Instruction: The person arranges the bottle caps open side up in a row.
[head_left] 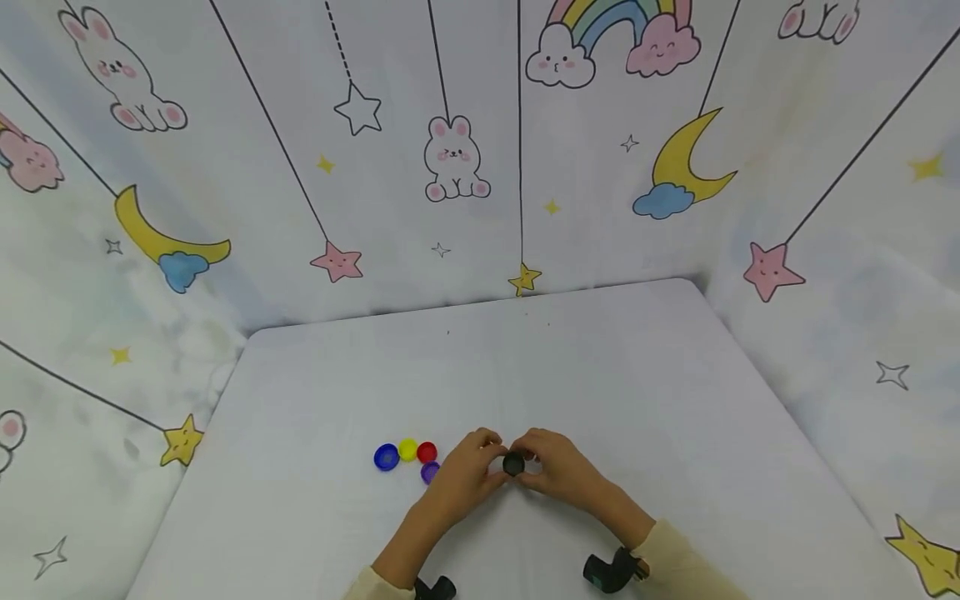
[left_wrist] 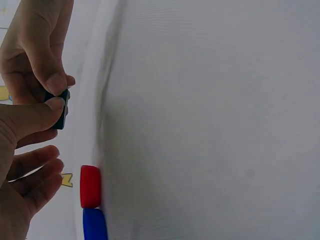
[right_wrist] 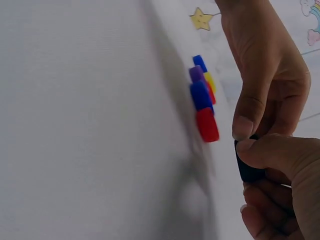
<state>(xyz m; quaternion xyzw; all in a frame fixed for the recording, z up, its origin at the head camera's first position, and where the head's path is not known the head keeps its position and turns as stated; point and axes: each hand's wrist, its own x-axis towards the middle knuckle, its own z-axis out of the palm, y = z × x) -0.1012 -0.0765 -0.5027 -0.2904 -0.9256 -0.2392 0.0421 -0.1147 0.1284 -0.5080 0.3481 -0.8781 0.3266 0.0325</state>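
Both hands hold one small dark bottle cap, which looks dark teal in the right wrist view. On its left side, my left hand pinches it between thumb and fingers. From the right, my right hand grips it the same way, the two thumbs nearly meeting in the left wrist view. Beside my left hand lie a blue cap, a yellow cap, a red cap and a purple cap. A nearer red cap and second blue cap are hidden by that hand in the head view.
A white-covered table spreads under the hands. Around its back and sides hang white curtains printed with rabbits, moons and stars. A black wrist camera sits on the right wrist, another on the left.
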